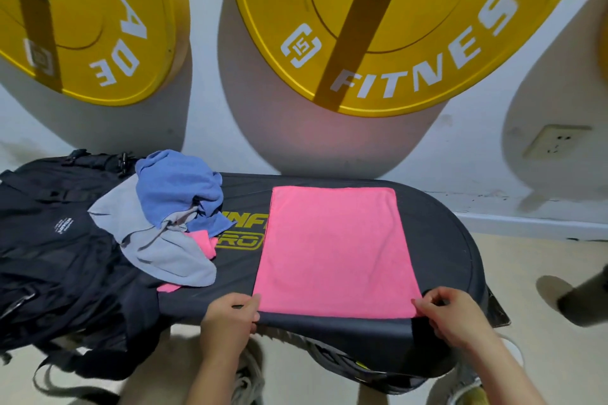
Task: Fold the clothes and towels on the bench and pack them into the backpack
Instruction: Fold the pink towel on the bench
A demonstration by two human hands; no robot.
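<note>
Between my left hand and right hand, a flat pink terry towel lies spread on the black padded bench, each hand pinching a near corner. Left of my grip lies a black fabric backpack.

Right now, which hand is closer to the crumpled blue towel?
Left. The left hand pinches the near-left corner of the pink towel, toward the blue towel; the right hand pinches the near-right corner, farther off.
</note>
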